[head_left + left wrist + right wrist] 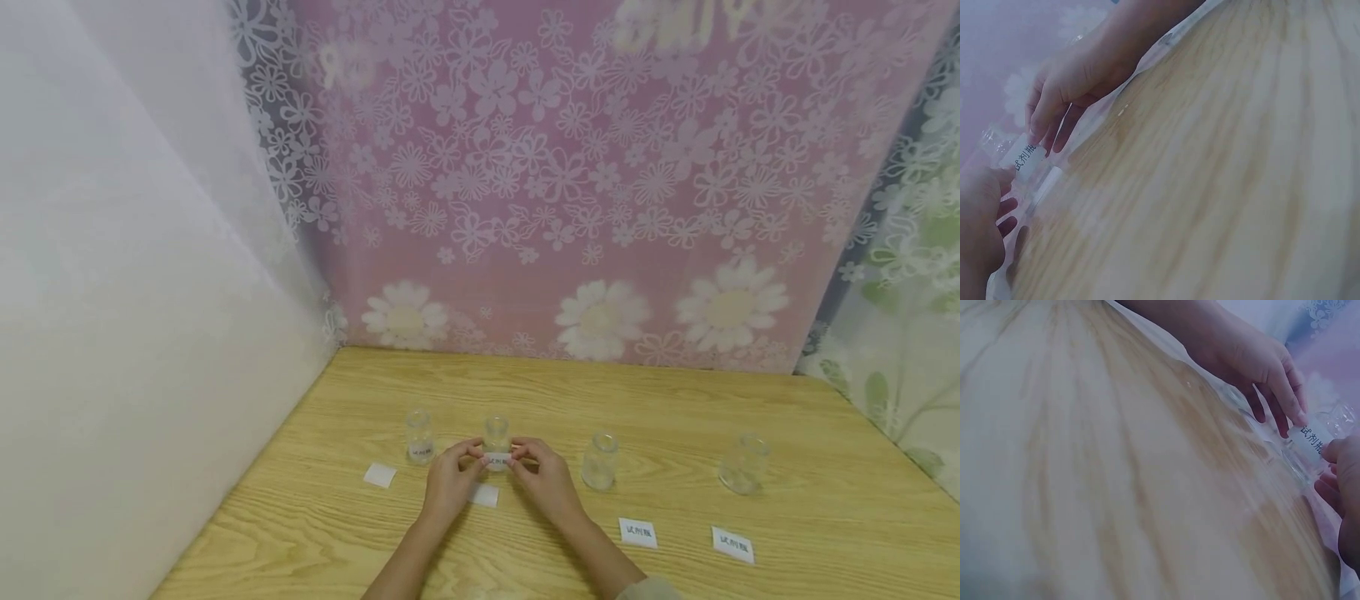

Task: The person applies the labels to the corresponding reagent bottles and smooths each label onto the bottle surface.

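In the head view, a small clear glass bottle [496,427] stands upright on the table between the two hands. A white label [497,460] with dark handwritten characters lies across its front. My left hand [452,479] pinches the label's left end between thumb and fingers. At the opposite end, my right hand [549,482] pinches it likewise. The left wrist view shows the label [1024,157] spanning both thumbs. From the right wrist, the label [1310,440] appears against the bottle [1339,419]; whether it sticks to the glass I cannot tell.
Left of the hands stands a labelled bottle [420,437], with a blank white slip [380,475] before it. Another slip [484,495] lies below the hands. To the right are two unlabelled bottles, one nearer [600,462] and one farther [745,465], and two written labels [637,532].
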`<state>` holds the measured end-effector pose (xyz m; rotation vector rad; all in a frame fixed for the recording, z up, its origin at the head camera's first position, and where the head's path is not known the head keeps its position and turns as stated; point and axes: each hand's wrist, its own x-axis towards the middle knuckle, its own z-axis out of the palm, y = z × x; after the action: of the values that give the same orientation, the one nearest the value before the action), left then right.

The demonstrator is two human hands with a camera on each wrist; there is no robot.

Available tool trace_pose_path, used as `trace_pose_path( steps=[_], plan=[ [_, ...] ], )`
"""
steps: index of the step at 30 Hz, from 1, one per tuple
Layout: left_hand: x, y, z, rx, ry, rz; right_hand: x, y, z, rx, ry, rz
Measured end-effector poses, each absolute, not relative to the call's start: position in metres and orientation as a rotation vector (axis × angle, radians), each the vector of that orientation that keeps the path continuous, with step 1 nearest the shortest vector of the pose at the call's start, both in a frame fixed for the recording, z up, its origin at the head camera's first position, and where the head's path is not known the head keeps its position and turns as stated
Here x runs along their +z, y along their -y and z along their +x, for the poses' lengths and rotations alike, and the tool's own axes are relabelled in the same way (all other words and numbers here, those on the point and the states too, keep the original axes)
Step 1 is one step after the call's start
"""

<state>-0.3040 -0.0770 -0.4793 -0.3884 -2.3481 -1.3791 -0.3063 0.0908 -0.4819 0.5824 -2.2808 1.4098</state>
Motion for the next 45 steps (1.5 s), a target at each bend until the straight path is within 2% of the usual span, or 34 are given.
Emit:
trace_pose_path(
  steps=[25, 45],
  plan=[
    [-0.478, 0.071, -0.3, -1.478, 2.29, -0.297, -0.484, -0.071, -0.302, 1.47, 2.179, 0.378],
    [-0.481, 0.072, -0.303, -1.495, 2.254, -0.312, -0.483, -0.066, -0.301, 1.385, 2.259, 0.357]
  ],
)
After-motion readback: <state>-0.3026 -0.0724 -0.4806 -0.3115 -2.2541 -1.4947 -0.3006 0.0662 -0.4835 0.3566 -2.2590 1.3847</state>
